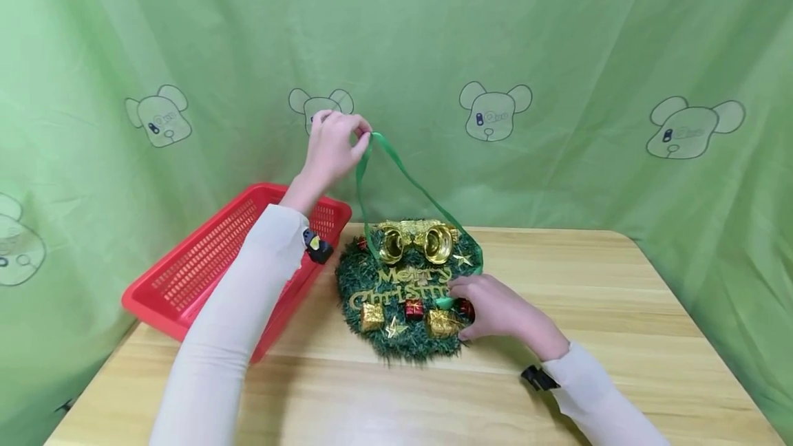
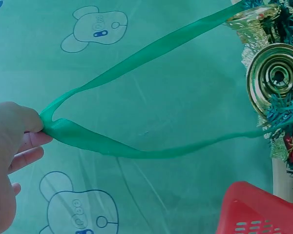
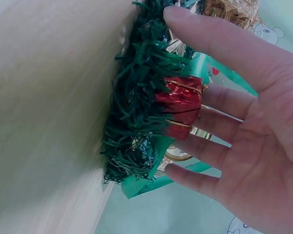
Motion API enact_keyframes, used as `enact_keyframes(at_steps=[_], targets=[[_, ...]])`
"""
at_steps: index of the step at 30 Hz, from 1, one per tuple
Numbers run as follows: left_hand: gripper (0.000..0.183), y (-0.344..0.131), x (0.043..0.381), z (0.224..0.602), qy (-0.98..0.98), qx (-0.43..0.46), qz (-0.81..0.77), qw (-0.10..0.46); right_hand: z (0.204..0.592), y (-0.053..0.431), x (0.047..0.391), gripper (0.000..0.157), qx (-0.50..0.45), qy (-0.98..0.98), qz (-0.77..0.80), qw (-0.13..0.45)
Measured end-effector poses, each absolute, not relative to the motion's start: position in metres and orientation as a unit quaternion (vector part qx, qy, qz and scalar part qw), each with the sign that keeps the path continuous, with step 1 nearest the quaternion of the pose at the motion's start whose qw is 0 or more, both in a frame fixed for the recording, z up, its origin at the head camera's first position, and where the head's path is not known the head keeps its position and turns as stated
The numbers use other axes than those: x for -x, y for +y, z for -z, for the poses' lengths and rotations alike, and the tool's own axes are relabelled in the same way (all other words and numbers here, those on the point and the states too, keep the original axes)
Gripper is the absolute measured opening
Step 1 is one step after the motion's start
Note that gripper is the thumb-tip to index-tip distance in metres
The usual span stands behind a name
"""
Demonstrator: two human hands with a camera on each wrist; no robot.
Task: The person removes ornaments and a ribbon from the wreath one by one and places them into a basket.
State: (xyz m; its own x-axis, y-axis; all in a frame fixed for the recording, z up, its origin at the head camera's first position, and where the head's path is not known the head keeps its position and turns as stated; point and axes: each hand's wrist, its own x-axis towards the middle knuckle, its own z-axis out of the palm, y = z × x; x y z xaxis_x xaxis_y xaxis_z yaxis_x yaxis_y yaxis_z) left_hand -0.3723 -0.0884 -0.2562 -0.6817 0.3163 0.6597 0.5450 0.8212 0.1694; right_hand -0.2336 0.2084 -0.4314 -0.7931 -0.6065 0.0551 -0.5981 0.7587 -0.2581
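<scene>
A Christmas wreath (image 1: pixel 403 346) of dark green tinsel lies on the table, with gold bells (image 1: pixel 438 246), gold "Merry Christmas" lettering (image 1: pixel 414 275) and small wrapped boxes on it. Raised above its far left side, my left hand (image 1: pixel 334 145) pinches the top of a green ribbon (image 2: pixel 97 139) loop between thumb and fingers. Both strands run down to the wreath. My right hand (image 1: pixel 498 308) is at the wreath's right edge, thumb and fingers spread. In the right wrist view its fingers reach past a little red gift box (image 3: pixel 183 102), and the thumb tip meets the tinsel.
A red plastic basket (image 1: pixel 263 188) with perforated walls stands at the left of the wooden table (image 1: pixel 588 294), partly behind my left forearm. Green cloth (image 1: pixel 409 33) printed with bear heads hangs behind and along the sides.
</scene>
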Motion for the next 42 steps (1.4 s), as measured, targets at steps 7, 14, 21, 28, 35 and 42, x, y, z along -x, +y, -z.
enact_keyframes(at_steps=[7,14,21,28,35,42], targets=[[0.015,-0.095,0.369,0.248,-0.897,0.235,0.186,0.325,0.432,0.208,0.236,0.067,0.322,0.937,0.132,0.017],[0.017,-0.108,0.368,0.243,-0.895,0.222,0.201,0.331,0.434,0.207,0.237,0.067,0.319,0.938,0.133,0.025],[0.017,-0.117,0.367,0.241,-0.885,0.225,0.227,0.338,0.433,0.206,0.237,0.067,0.318,0.938,0.134,0.027],[0.015,-0.127,0.367,0.247,-0.869,0.189,0.345,0.3,0.434,0.208,0.237,0.066,0.321,0.937,0.134,0.022],[0.017,-0.142,0.37,0.251,-0.817,0.165,0.479,0.275,0.435,0.207,0.237,0.066,0.321,0.937,0.136,0.021],[0.018,-0.158,0.374,0.253,-0.791,0.142,0.527,0.279,0.435,0.207,0.237,0.066,0.327,0.935,0.136,0.014]])
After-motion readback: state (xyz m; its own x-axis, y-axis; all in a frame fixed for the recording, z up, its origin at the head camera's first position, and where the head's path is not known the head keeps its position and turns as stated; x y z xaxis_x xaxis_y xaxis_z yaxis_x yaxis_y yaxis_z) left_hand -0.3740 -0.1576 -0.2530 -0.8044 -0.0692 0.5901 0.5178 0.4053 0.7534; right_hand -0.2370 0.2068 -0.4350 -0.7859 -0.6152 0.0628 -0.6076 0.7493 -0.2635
